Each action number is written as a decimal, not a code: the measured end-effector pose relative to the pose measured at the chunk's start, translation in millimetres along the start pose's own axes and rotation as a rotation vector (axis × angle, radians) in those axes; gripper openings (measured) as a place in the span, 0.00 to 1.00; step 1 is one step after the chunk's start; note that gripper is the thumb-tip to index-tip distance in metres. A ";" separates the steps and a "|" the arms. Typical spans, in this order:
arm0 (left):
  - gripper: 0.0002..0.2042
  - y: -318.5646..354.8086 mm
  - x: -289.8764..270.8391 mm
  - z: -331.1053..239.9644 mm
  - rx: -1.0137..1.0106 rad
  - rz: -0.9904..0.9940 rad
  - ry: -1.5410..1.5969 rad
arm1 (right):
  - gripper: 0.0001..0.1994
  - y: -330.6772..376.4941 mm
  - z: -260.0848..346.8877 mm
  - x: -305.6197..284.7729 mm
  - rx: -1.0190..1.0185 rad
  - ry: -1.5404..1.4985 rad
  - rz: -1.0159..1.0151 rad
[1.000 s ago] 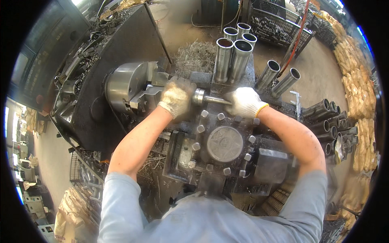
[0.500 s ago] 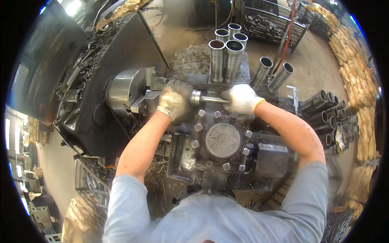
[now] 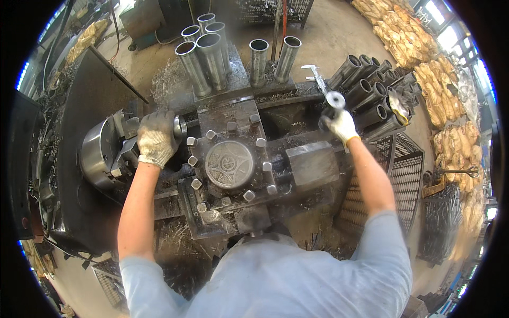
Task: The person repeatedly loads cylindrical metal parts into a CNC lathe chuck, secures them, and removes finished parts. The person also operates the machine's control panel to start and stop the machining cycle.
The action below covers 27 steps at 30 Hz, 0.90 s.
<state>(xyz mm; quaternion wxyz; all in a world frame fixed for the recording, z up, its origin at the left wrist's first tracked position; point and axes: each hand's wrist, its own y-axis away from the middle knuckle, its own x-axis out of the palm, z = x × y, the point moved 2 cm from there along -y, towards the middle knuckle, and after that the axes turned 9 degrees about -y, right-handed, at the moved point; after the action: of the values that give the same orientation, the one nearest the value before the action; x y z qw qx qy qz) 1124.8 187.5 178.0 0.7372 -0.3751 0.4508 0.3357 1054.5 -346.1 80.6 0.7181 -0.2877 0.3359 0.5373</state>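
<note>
My left hand (image 3: pixel 155 139), in a soiled white work glove, is wrapped round a metal tube, whose shiny rim (image 3: pixel 181 126) shows beside the fingers. Just left of it is the lathe chuck (image 3: pixel 101 152) with its jaws; whether the tube sits in the jaws is hidden. My gloved right hand (image 3: pixel 342 127) grips a metal tool with a round disc head (image 3: pixel 335 99), far right of the tube. The lower part of this tool is covered by the hand and blurred. Between my hands stands the square tool post (image 3: pixel 229 165) with bolts around its top.
Several metal tubes (image 3: pixel 211 58) stand upright behind the tool post, with two more tubes (image 3: pixel 258 61) to their right. A caliper (image 3: pixel 316 78) lies beyond my right hand. Stacked tubes (image 3: pixel 366 90) lie at the right, above a mesh crate (image 3: pixel 405 159). A dark guard (image 3: pixel 90 90) rises at left.
My right hand has pulled the disc-headed tool away from the tube and carried it right. My left hand stays at the tube by the chuck. The whole view has shifted.
</note>
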 end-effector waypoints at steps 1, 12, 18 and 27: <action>0.36 3.7 -5.7 1.7 0.005 0.035 0.022 | 0.20 6.7 -16.5 5.2 0.057 -0.059 -0.056; 0.56 143.1 -38.0 117.9 -0.189 -0.226 -0.048 | 0.19 62.6 35.0 -54.7 0.194 0.438 0.226; 0.48 130.4 -23.4 138.6 -0.137 -0.145 -0.188 | 0.28 -34.5 237.1 24.2 -0.322 0.118 0.241; 0.49 121.8 -45.6 135.4 -0.195 -0.030 -0.155 | 0.30 -87.7 393.3 170.3 -0.399 -0.076 1.253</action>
<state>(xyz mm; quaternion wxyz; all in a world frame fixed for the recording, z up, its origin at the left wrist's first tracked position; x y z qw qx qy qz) 1062.4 356.3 231.6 0.7347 -0.4247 0.3519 0.3950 1240.8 34.3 189.8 0.2137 -0.1461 0.3082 0.9154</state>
